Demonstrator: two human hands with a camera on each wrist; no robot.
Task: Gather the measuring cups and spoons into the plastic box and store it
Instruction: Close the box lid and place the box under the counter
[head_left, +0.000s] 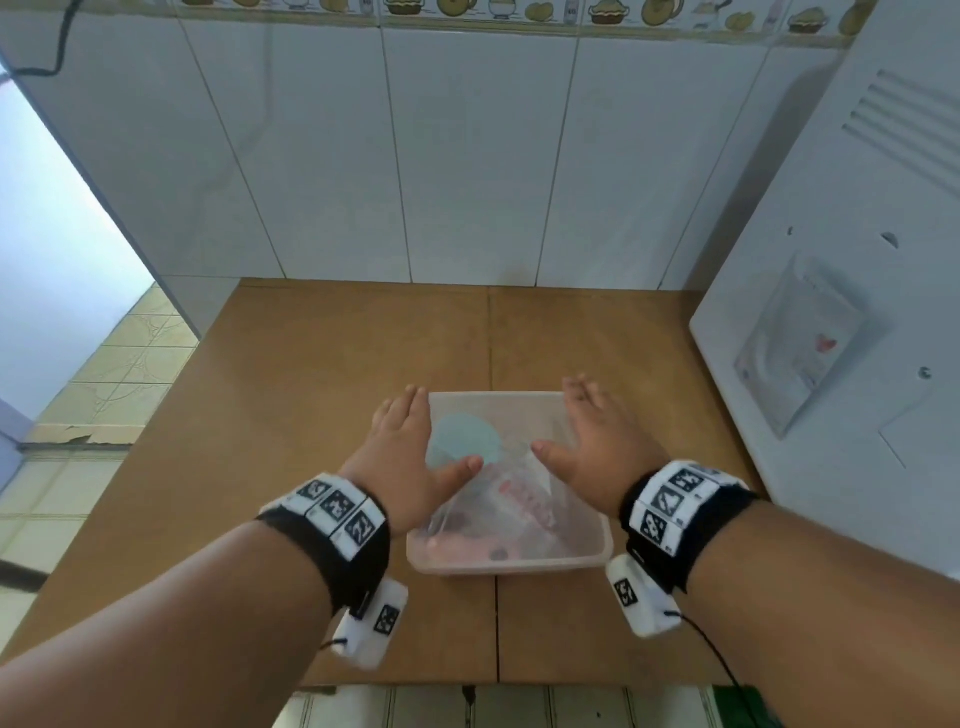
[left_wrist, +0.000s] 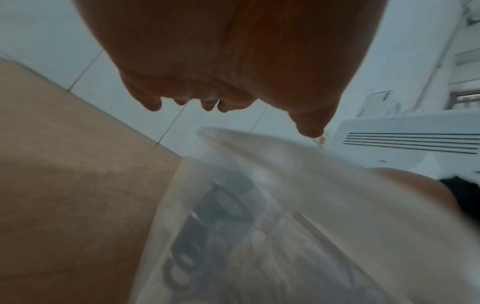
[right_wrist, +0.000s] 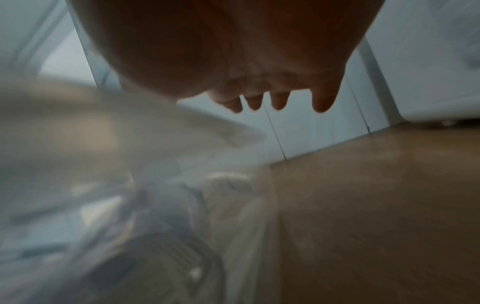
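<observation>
A clear plastic box (head_left: 511, 561) with its lid on stands on the brown counter (head_left: 322, 374) in the head view. Through the lid I make out a pale blue round cup (head_left: 462, 441) and pinkish pieces (head_left: 519, 499), blurred. My left hand (head_left: 410, 447) lies along the box's left edge with straight fingers, thumb over the lid. My right hand (head_left: 592, 441) mirrors it on the right edge, fingers spread. In the wrist views the left hand (left_wrist: 233, 82) and right hand (right_wrist: 246, 78) hover with straight fingers above the blurred box (left_wrist: 259, 216) (right_wrist: 116, 205).
A white appliance (head_left: 841, 338) with vent slots stands against the counter's right side, close to my right forearm. White wall tiles (head_left: 467, 156) rise behind the counter. The counter's left edge drops to a tiled floor (head_left: 104, 374).
</observation>
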